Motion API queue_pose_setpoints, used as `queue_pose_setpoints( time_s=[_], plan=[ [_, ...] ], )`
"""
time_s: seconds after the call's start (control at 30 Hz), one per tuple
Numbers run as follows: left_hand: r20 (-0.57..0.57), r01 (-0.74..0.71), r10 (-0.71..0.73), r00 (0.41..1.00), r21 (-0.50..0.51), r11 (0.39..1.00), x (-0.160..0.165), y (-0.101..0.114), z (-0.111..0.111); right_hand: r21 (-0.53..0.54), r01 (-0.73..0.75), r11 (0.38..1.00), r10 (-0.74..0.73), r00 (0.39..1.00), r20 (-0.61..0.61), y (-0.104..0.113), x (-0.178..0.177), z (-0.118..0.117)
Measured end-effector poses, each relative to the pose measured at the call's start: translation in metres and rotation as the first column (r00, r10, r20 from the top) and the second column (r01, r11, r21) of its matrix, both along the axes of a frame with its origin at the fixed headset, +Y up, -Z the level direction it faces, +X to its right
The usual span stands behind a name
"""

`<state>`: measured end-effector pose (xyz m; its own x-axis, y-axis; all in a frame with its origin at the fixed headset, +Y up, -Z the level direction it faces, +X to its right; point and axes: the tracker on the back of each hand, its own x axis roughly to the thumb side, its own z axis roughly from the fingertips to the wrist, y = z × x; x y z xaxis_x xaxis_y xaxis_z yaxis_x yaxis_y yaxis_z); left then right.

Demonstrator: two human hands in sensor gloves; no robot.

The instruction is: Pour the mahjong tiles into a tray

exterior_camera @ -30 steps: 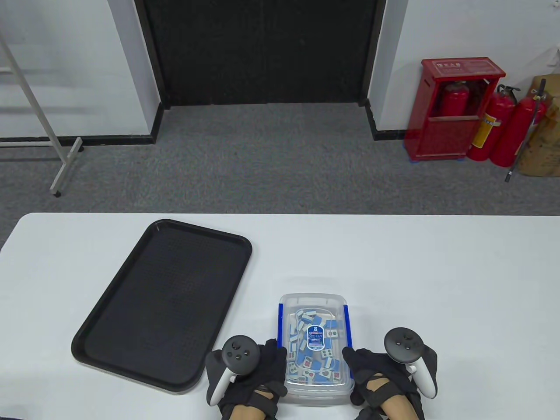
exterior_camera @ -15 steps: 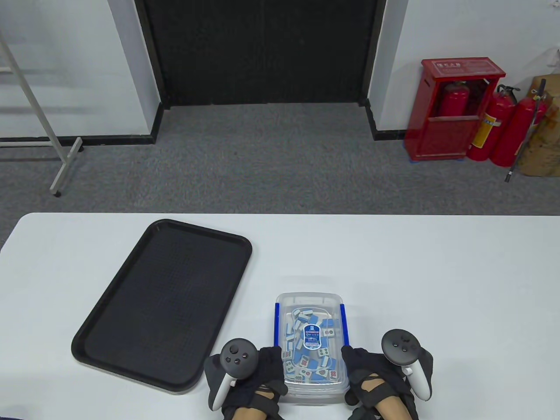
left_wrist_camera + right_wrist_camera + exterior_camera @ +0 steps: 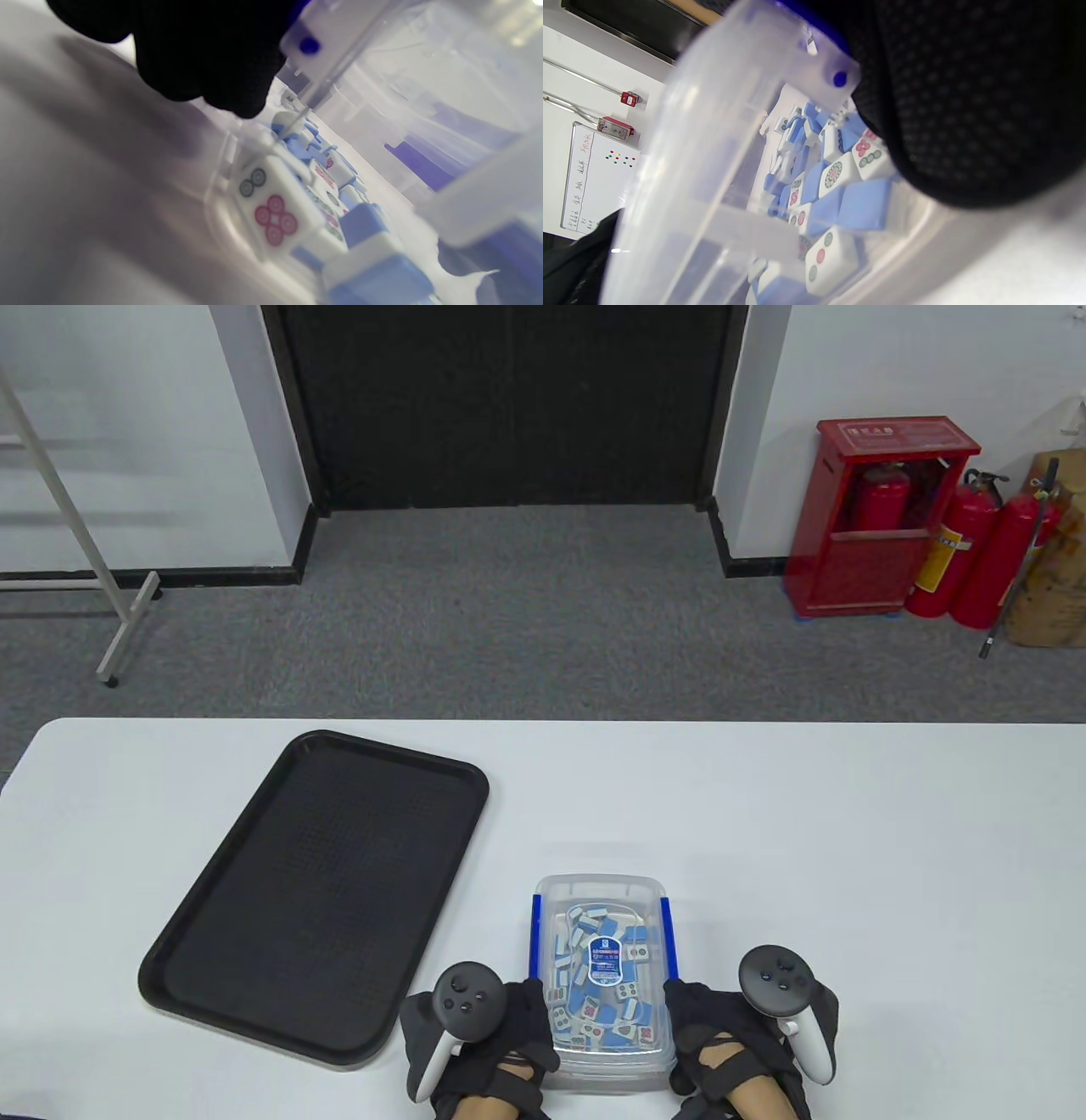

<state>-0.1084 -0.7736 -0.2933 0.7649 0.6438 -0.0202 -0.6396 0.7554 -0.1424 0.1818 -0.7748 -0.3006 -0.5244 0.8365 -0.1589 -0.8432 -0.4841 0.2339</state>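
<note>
**Gripping the lidded tile box at the near tabletop edge: spill risks before the pour**

Holding state: left hand (image 3: 479,1031) and right hand (image 3: 747,1035) press against the two long sides of the clear plastic box (image 3: 603,984), one on each side, by its blue latches (image 3: 534,937). Wrist views show gloved fingers (image 3: 203,55) against the wall near a latch pivot. Whether the box is lifted off the surface, cannot tell.

Contents: mahjong tiles (image 3: 598,1014), blue-backed, loose and heaped toward the near end. A labelled lid (image 3: 604,954) appears to be in place over them.

Location: box at the near edge of the tabletop (image 3: 848,831), about centre. Black tray (image 3: 322,891) lies toward the left, angled, bare, just beside the left hand.

Risks, as judged:
- Lid seemingly on. Tipping now would pour nothing, or the lid could pop and tiles dump at once.
- Smooth plastic walls under fabric gloves; side pressure only. Slip likely if the load shifts during tilt.
- Tiles loose; weight would slide suddenly to the low end.
- Tray rim is low; fast tiles could bounce or skate over onto the tabletop, or off the near edge.

Surface: white, smooth, matte tabletop.

Room: grey carpet, dark doorway, white walls, red extinguisher cabinet (image 3: 882,517) with extinguishers at right, metal frame at left.
</note>
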Motion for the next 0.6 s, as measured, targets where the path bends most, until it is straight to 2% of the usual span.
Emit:
queue_pose_setpoints(
  time_s=[0.13,0.2,0.33,0.4,0.43,0.5,0.53,0.6],
  plan=[
    [-0.042,-0.002,0.002,0.999,-0.003,1.000,-0.003,-0.001,0.000,0.006,-0.009,1.000,0.009,1.000,0.004,0.000,0.000,0.000],
    [-0.070,-0.094,0.091,0.993,-0.045,0.995,-0.006,-0.006,0.001,0.003,-0.001,1.000,0.001,1.000,0.004,0.000,0.000,0.000],
    [-0.060,-0.035,0.034,0.998,-0.015,0.999,-0.006,-0.004,0.001,-0.003,0.015,1.000,-0.015,1.000,0.011,-0.001,0.001,0.000],
    [-0.070,-0.055,0.053,0.996,-0.032,0.998,-0.008,-0.005,0.000,-0.044,0.055,0.997,-0.052,0.996,0.069,-0.007,0.009,0.001],
    [-0.061,-0.057,0.056,0.997,-0.028,0.998,-0.008,-0.006,0.000,-0.045,0.129,0.991,-0.126,0.990,0.060,-0.010,0.013,0.001],
    [-0.065,-0.059,0.057,0.996,-0.031,0.998,-0.008,-0.006,0.000,-0.131,0.256,0.958,-0.247,0.966,0.080,-0.016,0.015,0.002],
    [-0.064,-0.060,0.057,0.996,-0.032,0.998,-0.008,-0.006,0.000,-0.143,0.268,0.953,-0.261,0.963,0.071,-0.017,0.016,0.002],
    [-0.062,-0.068,0.065,0.996,-0.043,0.997,-0.008,-0.006,0.000,-0.119,0.205,0.971,-0.197,0.978,0.071,-0.016,0.016,0.002]
  ],
)
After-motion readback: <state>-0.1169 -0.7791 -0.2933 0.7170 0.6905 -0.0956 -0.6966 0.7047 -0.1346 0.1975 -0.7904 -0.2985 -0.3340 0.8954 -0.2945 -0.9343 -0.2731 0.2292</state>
